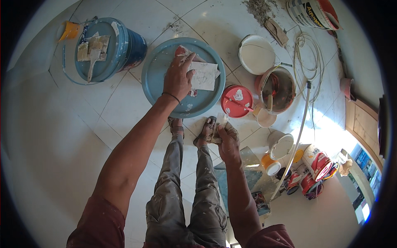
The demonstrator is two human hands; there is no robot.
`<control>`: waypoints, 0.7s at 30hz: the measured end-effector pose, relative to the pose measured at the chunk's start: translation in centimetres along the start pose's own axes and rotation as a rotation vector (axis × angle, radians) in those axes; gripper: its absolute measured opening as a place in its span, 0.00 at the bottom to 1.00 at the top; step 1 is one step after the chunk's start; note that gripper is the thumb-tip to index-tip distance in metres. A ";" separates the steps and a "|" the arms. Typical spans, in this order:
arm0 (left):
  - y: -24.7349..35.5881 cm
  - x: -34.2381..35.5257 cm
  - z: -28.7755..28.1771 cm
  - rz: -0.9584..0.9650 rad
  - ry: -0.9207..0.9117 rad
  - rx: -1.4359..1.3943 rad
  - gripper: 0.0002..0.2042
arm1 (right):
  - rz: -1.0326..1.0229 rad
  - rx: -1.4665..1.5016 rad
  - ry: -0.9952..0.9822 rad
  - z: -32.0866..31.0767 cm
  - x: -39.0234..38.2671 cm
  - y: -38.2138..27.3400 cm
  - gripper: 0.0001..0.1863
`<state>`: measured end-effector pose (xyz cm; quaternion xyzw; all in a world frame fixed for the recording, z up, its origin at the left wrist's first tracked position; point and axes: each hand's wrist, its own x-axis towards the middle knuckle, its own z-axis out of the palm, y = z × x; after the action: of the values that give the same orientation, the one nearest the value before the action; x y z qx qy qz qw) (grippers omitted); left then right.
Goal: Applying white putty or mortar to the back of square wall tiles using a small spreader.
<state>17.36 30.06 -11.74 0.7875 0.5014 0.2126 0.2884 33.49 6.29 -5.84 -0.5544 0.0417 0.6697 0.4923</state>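
Observation:
A blue-grey round lid [159, 89] lies before my feet, spotted with white smears. Over it my left hand [178, 76] is closed at the edge of a white-coated rectangular flat piece [203, 76]. Reddish, white-smeared material [180, 51] shows beyond its fingers; whether it belongs to that piece is unclear. Lower and to the right, my right hand [228, 142] is closed on a small pale flat scraper [222, 119], held upward near my right foot. Greyish white residue coats the fingers there.
At left stands a blue lidded bucket [136, 47] with putty knives [94, 56] on top. Right of the lid are a red-lidded tub [237, 106], a white-filled basin [256, 53] and a dirty bucket [285, 89]. A coiled hose [308, 62] and several paint cans [316, 161] lie farther right.

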 end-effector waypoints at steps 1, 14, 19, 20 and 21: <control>0.0 -0.6 0.1 -0.001 -0.002 -0.005 0.26 | 0.000 -0.002 0.005 0.2 0.2 0.0 0.12; -4.7 -0.9 -3.0 0.400 -0.400 0.506 0.47 | -0.041 -0.216 0.035 6.8 4.7 -2.1 0.11; -6.7 -1.5 -6.4 0.338 -0.401 0.490 0.46 | 0.015 -0.282 0.072 7.5 5.1 -2.5 0.08; -7.6 -1.6 -7.3 0.357 -0.447 0.543 0.46 | 0.017 -0.292 0.065 7.4 5.1 -2.7 0.08; -8.2 -1.8 -8.3 0.373 -0.497 0.600 0.46 | 0.017 -0.374 0.038 7.0 5.1 -2.7 0.08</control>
<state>5.95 33.10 -11.17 0.9410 0.3052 -0.0903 0.1150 31.04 15.03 -5.85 -0.6486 -0.0695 0.6592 0.3741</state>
